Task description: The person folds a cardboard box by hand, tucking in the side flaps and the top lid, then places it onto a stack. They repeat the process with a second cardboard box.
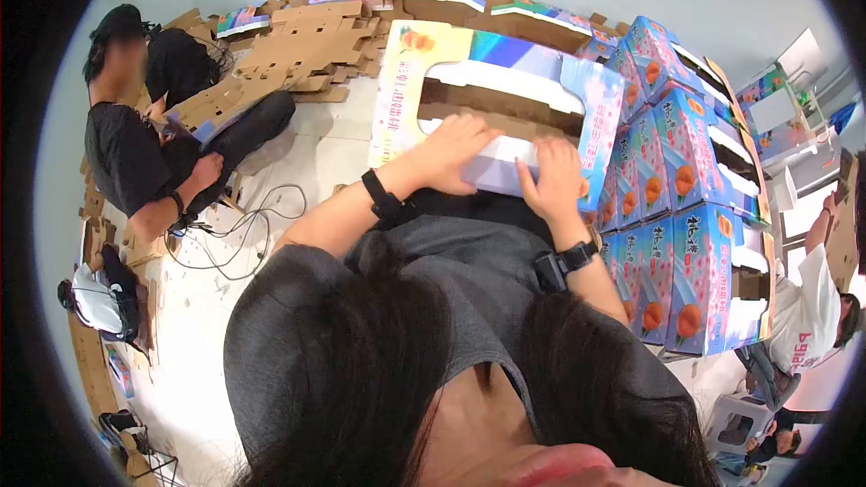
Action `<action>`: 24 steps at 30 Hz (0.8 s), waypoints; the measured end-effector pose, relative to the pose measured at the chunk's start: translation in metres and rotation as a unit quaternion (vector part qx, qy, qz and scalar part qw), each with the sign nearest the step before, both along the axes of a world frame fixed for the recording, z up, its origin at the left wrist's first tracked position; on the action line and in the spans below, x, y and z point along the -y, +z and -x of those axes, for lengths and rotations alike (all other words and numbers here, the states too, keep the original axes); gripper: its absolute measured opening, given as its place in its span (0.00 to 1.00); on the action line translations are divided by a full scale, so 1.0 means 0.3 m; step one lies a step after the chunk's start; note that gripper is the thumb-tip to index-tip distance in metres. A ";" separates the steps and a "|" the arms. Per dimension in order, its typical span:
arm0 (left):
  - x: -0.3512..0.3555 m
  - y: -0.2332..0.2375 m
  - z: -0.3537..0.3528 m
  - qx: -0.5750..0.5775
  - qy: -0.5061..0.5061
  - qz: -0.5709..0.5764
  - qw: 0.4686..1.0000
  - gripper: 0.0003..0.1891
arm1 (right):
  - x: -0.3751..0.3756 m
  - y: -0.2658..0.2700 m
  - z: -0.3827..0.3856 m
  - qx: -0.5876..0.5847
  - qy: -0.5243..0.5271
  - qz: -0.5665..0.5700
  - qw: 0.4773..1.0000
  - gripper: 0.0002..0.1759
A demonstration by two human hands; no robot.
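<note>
In front of my body stands a printed cardboard fruit carton (519, 45), with a wide cut-out in its top showing the brown inside. Peach pictures and pink and blue print cover its panels. My left hand (456, 151) grips the near edge of the cut-out, fingers over the cardboard and thumb on the near side. A little to the right, my right hand (552, 182) holds the same near panel, its fingers bent over the edge and thumb pointing up. The white-lilac flap shows between both hands. The carton's underside is hidden.
Stacked printed cartons (672, 216) rise close on my right. Flat cardboard sheets (307, 45) lie at the back left. A seated person in black (135, 153) works at left, near loose cables (244, 234) on the floor. Another person in white (807, 307) is at far right, near a grey stool (740, 419).
</note>
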State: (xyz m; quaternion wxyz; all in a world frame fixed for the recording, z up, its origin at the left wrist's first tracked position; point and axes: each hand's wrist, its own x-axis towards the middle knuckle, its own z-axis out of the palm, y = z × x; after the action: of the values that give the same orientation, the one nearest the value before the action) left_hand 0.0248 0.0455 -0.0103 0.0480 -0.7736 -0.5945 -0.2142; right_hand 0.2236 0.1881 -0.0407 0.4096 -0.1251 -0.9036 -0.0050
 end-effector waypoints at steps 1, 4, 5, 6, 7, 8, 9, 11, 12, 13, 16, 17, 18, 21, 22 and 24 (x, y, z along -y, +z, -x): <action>-0.013 -0.013 -0.007 -0.001 0.000 -0.013 1.000 0.47 | -0.003 -0.016 0.003 0.005 -0.009 0.010 1.000 0.23; -0.056 -0.027 -0.030 0.008 0.020 -0.048 0.999 0.38 | -0.026 -0.032 0.015 0.009 -0.026 0.025 0.999 0.22; -0.069 -0.043 -0.023 0.019 0.036 -0.039 0.998 0.34 | -0.038 -0.035 0.021 0.036 -0.031 0.038 0.998 0.23; -0.090 -0.065 -0.006 0.029 0.051 -0.031 0.998 0.30 | -0.048 -0.034 0.028 0.064 -0.037 0.051 0.996 0.24; -0.111 -0.087 0.008 0.038 0.066 -0.023 0.997 0.27 | -0.056 -0.021 0.035 0.091 -0.043 0.063 0.993 0.24; -0.123 -0.110 0.021 0.043 0.071 -0.056 0.995 0.18 | -0.065 -0.001 0.043 0.085 -0.022 0.044 0.995 0.27; -0.131 -0.114 0.036 0.056 0.075 -0.040 0.995 0.17 | -0.079 0.000 0.056 0.091 -0.021 0.048 0.995 0.27; -0.150 -0.111 0.064 0.080 0.083 -0.012 0.993 0.16 | -0.111 0.002 0.088 0.100 -0.019 0.051 0.994 0.27; -0.160 -0.118 0.069 0.084 0.091 -0.024 0.992 0.15 | -0.127 -0.014 0.108 0.078 -0.015 0.059 0.995 0.27; -0.169 -0.123 0.076 0.084 0.099 -0.034 0.991 0.15 | -0.144 -0.020 0.121 0.095 -0.026 0.075 0.992 0.27; -0.182 -0.138 0.088 0.073 0.123 -0.068 0.987 0.15 | -0.158 -0.018 0.139 0.143 -0.062 0.110 0.982 0.27; -0.184 -0.143 0.090 0.065 0.133 -0.088 0.985 0.15 | -0.156 -0.021 0.140 0.136 -0.065 0.105 0.983 0.27; -0.185 -0.136 0.088 0.059 0.143 -0.109 0.982 0.15 | -0.156 -0.027 0.141 0.131 -0.067 0.099 0.984 0.27; -0.182 -0.117 0.076 0.077 0.222 -0.084 0.968 0.18 | -0.157 -0.044 0.141 0.120 -0.070 0.088 0.986 0.27; -0.187 -0.123 0.078 0.083 0.229 -0.074 0.967 0.19 | -0.158 -0.051 0.139 0.116 -0.071 0.087 0.987 0.27; -0.195 -0.134 0.082 0.094 0.243 -0.054 0.964 0.21 | -0.167 -0.060 0.138 0.124 -0.071 0.103 0.984 0.27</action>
State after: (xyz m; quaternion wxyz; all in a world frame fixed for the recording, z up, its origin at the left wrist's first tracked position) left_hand 0.0001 0.1041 -0.0503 0.0840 -0.5789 -0.7539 -0.2991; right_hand 0.1823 0.2381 -0.0588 0.2777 -0.2285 -0.9321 0.0436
